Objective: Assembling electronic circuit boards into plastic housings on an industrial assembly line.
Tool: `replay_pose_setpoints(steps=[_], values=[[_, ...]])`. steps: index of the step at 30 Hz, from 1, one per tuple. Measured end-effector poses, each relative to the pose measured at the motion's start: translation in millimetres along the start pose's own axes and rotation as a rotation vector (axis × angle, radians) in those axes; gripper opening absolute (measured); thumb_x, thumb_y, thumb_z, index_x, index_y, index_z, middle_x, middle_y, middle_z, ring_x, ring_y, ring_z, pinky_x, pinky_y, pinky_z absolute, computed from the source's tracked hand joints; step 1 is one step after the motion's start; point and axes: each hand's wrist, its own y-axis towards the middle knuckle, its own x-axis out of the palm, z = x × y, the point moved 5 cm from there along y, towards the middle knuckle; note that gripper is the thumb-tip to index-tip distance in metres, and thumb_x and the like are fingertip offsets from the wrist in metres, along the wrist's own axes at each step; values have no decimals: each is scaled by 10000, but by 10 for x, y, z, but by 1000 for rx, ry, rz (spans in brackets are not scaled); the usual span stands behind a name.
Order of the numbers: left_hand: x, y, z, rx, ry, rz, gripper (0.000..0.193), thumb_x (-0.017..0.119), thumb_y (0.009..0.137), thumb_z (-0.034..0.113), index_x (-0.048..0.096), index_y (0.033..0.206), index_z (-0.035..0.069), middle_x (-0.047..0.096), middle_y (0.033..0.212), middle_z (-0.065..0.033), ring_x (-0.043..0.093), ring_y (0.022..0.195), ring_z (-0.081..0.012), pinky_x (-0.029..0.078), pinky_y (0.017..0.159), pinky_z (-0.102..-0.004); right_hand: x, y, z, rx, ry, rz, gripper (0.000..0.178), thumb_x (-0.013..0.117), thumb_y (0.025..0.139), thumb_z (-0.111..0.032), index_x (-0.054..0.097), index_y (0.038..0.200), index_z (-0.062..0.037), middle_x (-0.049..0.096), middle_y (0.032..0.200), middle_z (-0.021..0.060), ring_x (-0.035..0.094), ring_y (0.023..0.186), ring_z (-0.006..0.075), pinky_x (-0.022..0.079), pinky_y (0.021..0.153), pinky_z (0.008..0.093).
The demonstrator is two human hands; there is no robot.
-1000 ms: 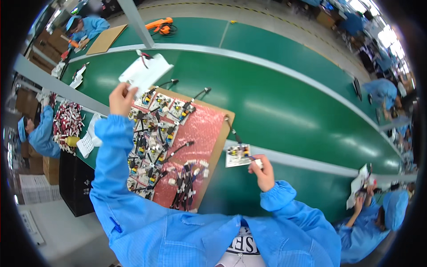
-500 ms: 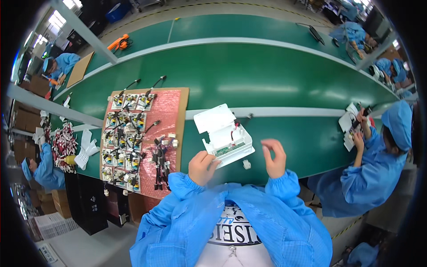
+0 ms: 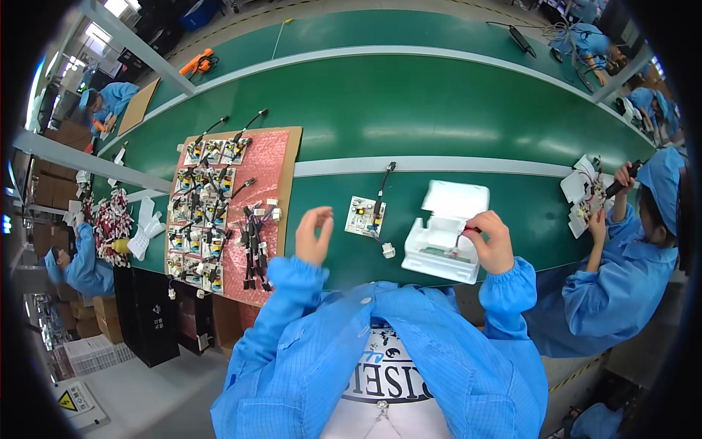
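A white plastic case (image 3: 446,265) lies with its hinged lid (image 3: 457,197) folded back on the green bench, and a green circuit board (image 3: 447,254) shows inside. At the case's right end, my right hand (image 3: 494,245) is closed in a pinch on thin red and black wires (image 3: 468,230). My left hand (image 3: 314,235) hovers with thumb and fingers apart, holding nothing. Between my hands lies a pale power board (image 3: 363,216) with a black cable (image 3: 382,186) reaching away from me and a white connector (image 3: 388,250) near its front.
Left of me, a cardboard sheet with pink bubble wrap (image 3: 274,157) carries several power boards (image 3: 205,190) and a bundle of black cables (image 3: 254,256). A metal rail (image 3: 431,166) crosses the bench. A co-worker (image 3: 621,271) sits at right, handling white parts.
The white case has shifted to the right, uncovering the power board. My left hand has let go of the case and moved left; my right hand has moved onto its right end.
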Motion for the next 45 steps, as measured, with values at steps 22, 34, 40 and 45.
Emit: replay_pose_setpoints(steps=[22, 34, 40, 45], values=[[659, 381, -177, -81, 148, -298, 502, 713, 591, 35, 391, 976, 43, 558, 773, -106, 586, 697, -187, 475, 606, -298, 1265, 60, -135, -207, -408, -54, 551, 636, 630, -17, 508, 1151, -146, 324, 1334, 123, 369, 1169, 337, 227, 985, 511], [83, 355, 292, -265, -800, -450, 403, 615, 734, 136, 480, 1078, -24, 556, 1050, -148, 553, 953, -205, 449, 816, -328, 1281, 62, -653, -33, 329, -104, 181, 527, 840, -165, 542, 721, -30, 530, 633, 115, 515, 570, 223, 405, 547, 313], [776, -296, 410, -446, -1581, -679, 742, 361, 804, 592, 308, 1297, 40, 254, 1312, -321, 304, 1198, -457, 268, 979, -528, 1347, -213, -774, 219, 668, -101, 198, 532, 840, -179, 562, 770, 4, 543, 610, 100, 506, 527, 186, 374, 484, 313], [989, -376, 448, -559, -1701, -786, 758, 449, 758, 537, 279, 1315, 52, 143, 1309, -390, 302, 1188, -477, 339, 955, -496, 1319, -409, -779, 14, 442, -347, 182, 562, 803, -209, 590, 783, -31, 562, 679, 107, 555, 661, 253, 416, 578, 352]])
